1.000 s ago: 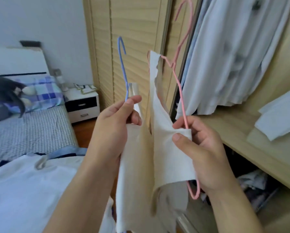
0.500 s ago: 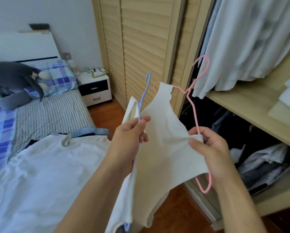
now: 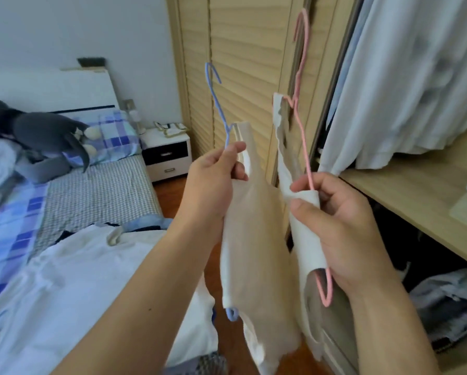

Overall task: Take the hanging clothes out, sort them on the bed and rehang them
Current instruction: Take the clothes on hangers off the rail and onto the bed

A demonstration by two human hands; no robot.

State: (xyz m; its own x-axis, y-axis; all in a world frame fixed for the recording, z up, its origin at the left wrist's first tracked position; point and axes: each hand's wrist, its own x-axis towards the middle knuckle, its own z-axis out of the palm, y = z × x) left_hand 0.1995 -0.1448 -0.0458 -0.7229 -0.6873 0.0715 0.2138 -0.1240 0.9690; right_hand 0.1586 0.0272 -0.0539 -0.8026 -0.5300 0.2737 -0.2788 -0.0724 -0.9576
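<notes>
Two cream tops are being held up in the middle of the frame, each on its own wire hanger. The left cream top (image 3: 251,239) is hanging on the blue hanger (image 3: 218,104), whose hook is pointing up toward the upper centre, and its lower end is poking out under the hem. It's being pinched by the left hand (image 3: 213,185) — thumb and fingers are curled around the wire and the shoulder fabric together. The right cream top (image 3: 305,239) is draped on the pink hanger (image 3: 302,85), which is being gripped by the right hand (image 3: 340,226); the fingers are wrapped round the rolled fabric and the pink wire, with the thumb pressed on the front. The two tops are being kept just beside each other, not clearly touching.

Behind them, the louvred wardrobe door (image 3: 243,63) is filling the top centre. White shirts (image 3: 405,90) are hanging in the open wardrobe at the upper right, above a wooden shelf (image 3: 416,193). A white garment (image 3: 78,293) is lying on the bed (image 3: 97,190) at the lower left — a plush toy (image 3: 45,133) is resting near the pillows, and a nightstand (image 3: 167,155) is standing beside the headboard.
</notes>
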